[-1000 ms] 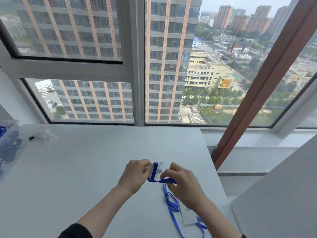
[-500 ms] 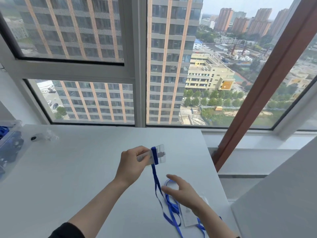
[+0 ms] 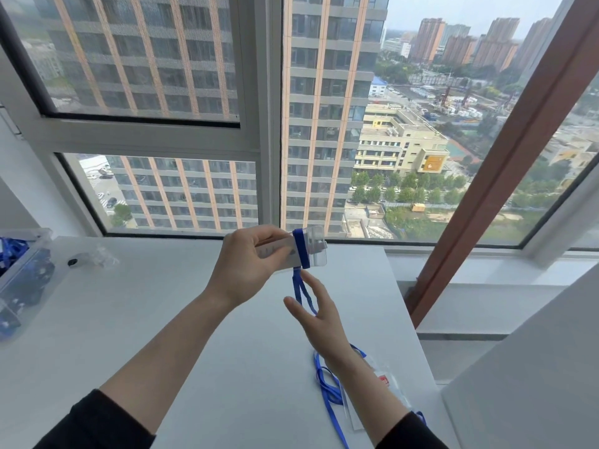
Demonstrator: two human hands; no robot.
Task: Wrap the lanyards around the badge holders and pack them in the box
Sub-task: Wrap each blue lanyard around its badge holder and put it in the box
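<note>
So far only a turn or so of blue lanyard (image 3: 300, 288) circles the clear badge holder (image 3: 293, 251) pinched aloft in the left hand (image 3: 249, 264), the open-fingered right hand (image 3: 319, 314) touches the hanging strap, and the box (image 3: 22, 280) at the table's (image 3: 162, 319) left awaits it.

Left hand (image 3: 246, 267) raised the badge holder (image 3: 308, 246) (right hand (image 3: 312, 311) followed).

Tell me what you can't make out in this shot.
- Box, head view: cut off by the left edge; contents are only a blue blur.
- Badge holder: its left part is hidden by the left hand.
- Lanyard on the table: partly hidden under the right hand and forearm.
- Small black item: too small to identify.
</note>
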